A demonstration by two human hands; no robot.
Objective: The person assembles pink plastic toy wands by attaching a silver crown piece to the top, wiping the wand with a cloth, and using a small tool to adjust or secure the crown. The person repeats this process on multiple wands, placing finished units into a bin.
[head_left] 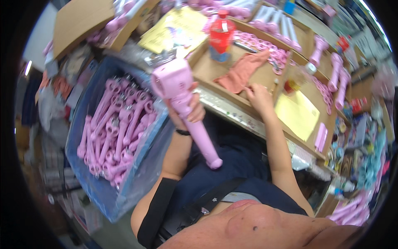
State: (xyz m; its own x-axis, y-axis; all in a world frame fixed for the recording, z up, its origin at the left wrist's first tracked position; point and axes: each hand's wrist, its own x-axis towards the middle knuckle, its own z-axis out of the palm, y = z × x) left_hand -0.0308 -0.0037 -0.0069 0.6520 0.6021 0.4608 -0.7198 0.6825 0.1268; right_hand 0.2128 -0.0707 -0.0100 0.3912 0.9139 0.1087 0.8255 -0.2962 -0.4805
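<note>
My left hand [196,109] is wrapped round a pink plastic wand-like part [201,139]. It has a broad hollow head at the top and a long handle slanting down toward my lap; its exact kind I cannot tell. Over the front edge of a cardboard tray [203,74], my right hand [261,99] has its fingers bent close to the lower edge of an orange cloth [244,71]. Whether something small is between those fingertips is too blurred to make out.
Left of me stands a blue-lined bin [74,137] with many pink parts [112,128]. A red bottle [222,35], pink rings [261,43] and yellow paper [296,116] are in the trays ahead. More pink handles [275,25] lie at the back, beside an open cardboard box [83,23].
</note>
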